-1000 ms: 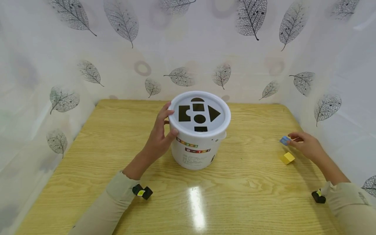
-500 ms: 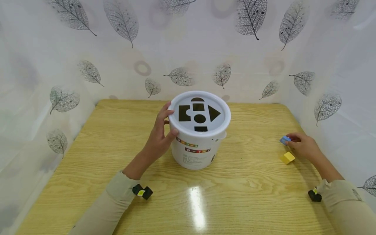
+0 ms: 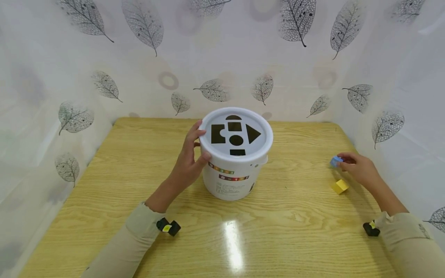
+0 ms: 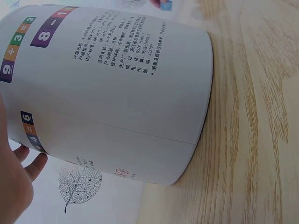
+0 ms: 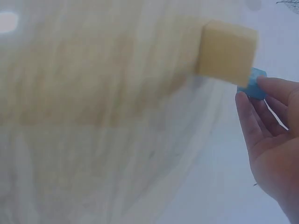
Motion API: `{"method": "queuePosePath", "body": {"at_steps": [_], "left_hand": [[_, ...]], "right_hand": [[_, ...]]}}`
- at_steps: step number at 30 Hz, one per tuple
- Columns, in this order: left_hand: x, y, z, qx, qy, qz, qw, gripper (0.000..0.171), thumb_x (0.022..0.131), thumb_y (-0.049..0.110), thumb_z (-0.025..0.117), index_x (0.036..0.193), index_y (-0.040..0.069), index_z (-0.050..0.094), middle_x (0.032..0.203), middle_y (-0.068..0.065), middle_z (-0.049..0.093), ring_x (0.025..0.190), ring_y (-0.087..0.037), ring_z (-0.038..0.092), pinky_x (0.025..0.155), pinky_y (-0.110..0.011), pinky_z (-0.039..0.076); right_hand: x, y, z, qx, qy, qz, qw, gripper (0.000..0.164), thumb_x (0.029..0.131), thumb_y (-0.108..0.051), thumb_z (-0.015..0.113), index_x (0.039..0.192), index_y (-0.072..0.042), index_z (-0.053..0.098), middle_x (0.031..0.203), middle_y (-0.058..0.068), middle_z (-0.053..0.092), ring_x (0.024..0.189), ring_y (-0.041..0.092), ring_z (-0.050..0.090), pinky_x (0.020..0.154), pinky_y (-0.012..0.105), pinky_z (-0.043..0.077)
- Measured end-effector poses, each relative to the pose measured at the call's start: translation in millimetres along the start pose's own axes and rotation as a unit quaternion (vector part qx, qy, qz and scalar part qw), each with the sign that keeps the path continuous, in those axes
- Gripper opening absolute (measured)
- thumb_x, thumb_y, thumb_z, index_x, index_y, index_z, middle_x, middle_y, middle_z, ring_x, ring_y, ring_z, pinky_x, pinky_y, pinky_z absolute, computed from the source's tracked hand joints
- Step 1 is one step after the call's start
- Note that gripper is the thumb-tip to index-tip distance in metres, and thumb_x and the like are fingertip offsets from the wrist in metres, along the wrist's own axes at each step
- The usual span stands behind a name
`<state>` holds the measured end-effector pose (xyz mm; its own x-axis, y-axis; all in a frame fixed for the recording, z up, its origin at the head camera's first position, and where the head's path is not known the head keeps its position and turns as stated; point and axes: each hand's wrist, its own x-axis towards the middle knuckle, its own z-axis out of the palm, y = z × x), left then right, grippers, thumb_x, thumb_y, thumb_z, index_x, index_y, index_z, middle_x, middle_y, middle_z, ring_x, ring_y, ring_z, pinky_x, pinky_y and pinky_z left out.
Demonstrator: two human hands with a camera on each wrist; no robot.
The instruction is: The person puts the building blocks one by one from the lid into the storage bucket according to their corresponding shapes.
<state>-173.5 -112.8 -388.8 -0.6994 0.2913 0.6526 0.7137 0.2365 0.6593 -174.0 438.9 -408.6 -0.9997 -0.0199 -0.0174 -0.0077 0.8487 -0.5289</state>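
A white bucket point(image 3: 229, 179) with a lid point(image 3: 208, 150) stands mid-table; the lid has several dark cut-out shapes. My left hand point(image 3: 189, 164) holds the bucket by its upper left side, thumb in front and fingers round the far side. Printed sums and small text cover the bucket wall point(image 4: 117, 107) in the left wrist view. At the right, my right hand point(image 3: 361, 170) pinches a small blue block point(image 3: 335, 161) between thumb and fingertips. Just in front of it a yellow block point(image 3: 341, 187) lies on the table, seen large and blurred in the right wrist view.
The wood-grain table point(image 3: 288, 231) carries a bright light reflection near its front. A pale curtain point(image 3: 236, 46) printed with dark leaves encloses the back and both sides. Black wrist cameras sit at both sleeve cuffs.
The right hand has closed its pinch on the blue block and raised it slightly, moving a little away from the yellow block. The left hand and bucket have stayed put.
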Motion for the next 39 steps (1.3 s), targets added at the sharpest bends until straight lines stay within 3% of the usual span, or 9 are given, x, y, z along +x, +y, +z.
{"method": "queuePosePath", "body": {"at_steps": [11, 19, 24, 29, 32, 39], "left_hand": [[-0.2, -0.6, 0.2, -0.003, 0.000, -0.002, 1.0000, 0.077, 0.096, 0.072, 0.041, 0.145, 0.013, 0.029, 0.168, -0.002, 0.015, 0.143, -0.026, 0.034, 0.100, -0.047, 0.042], [-0.5, -0.8, 0.1, -0.002, -0.001, -0.006, 1.0000, 0.077, 0.096, 0.072, 0.041, 0.145, 0.014, 0.029, 0.168, -0.001, 0.015, 0.144, -0.025, 0.033, 0.100, -0.046, 0.042], [-0.2, -2.0, 0.1, -0.002, -0.001, -0.003, 1.0000, 0.077, 0.096, 0.071, 0.041, 0.145, 0.014, 0.029, 0.168, -0.001, 0.015, 0.143, -0.025, 0.034, 0.100, -0.045, 0.042], [0.1, -0.9, 0.4, -0.003, -0.002, -0.003, 1.0000, 0.077, 0.097, 0.071, 0.041, 0.145, 0.014, 0.029, 0.168, -0.001, 0.015, 0.143, -0.025, 0.034, 0.100, -0.046, 0.042], [0.5, 0.4, -0.1, -0.001, -0.003, -0.004, 1.0000, 0.077, 0.097, 0.072, 0.040, 0.145, 0.013, 0.028, 0.168, -0.001, 0.015, 0.143, -0.025, 0.034, 0.100, -0.047, 0.042], [-0.5, 0.2, -0.3, -0.001, 0.000, -0.002, 1.0000, 0.077, 0.097, 0.071, 0.041, 0.145, 0.012, 0.029, 0.168, -0.001, 0.016, 0.145, -0.024, 0.033, 0.100, -0.047, 0.042]], "right_hand": [[5.1, -53.7, -3.2, 0.019, 0.022, -0.043, 0.999, 0.046, 0.103, -0.034, 0.059, 0.138, -0.003, 0.056, 0.123, 0.022, 0.063, 0.080, -0.013, 0.058, 0.068, 0.014, 0.048], [9.1, -102.9, -7.1, 0.060, 0.041, -0.071, 0.995, 0.044, 0.101, -0.033, 0.061, 0.137, -0.007, 0.058, 0.126, 0.014, 0.060, 0.084, -0.008, 0.059, 0.075, 0.004, 0.045], [9.0, -143.0, -9.2, 0.082, 0.035, -0.093, 0.992, 0.042, 0.101, -0.033, 0.062, 0.136, -0.010, 0.060, 0.126, 0.008, 0.060, 0.088, -0.003, 0.062, 0.078, 0.005, 0.046], [3.8, -181.6, -6.1, 0.119, 0.044, -0.139, 0.982, 0.034, 0.099, -0.023, 0.066, 0.131, -0.009, 0.064, 0.119, -0.001, 0.063, 0.090, 0.003, 0.063, 0.079, 0.009, 0.050], [2.8, -199.2, -0.7, 0.151, 0.057, -0.174, 0.971, 0.031, 0.097, -0.016, 0.068, 0.127, -0.006, 0.066, 0.114, -0.004, 0.063, 0.093, 0.004, 0.064, 0.078, 0.012, 0.053], [-1.4, -233.8, 2.3, 0.169, 0.067, -0.246, 0.952, 0.029, 0.096, -0.008, 0.069, 0.124, -0.005, 0.067, 0.115, 0.000, 0.063, 0.100, 0.006, 0.062, 0.080, 0.014, 0.054]]}}
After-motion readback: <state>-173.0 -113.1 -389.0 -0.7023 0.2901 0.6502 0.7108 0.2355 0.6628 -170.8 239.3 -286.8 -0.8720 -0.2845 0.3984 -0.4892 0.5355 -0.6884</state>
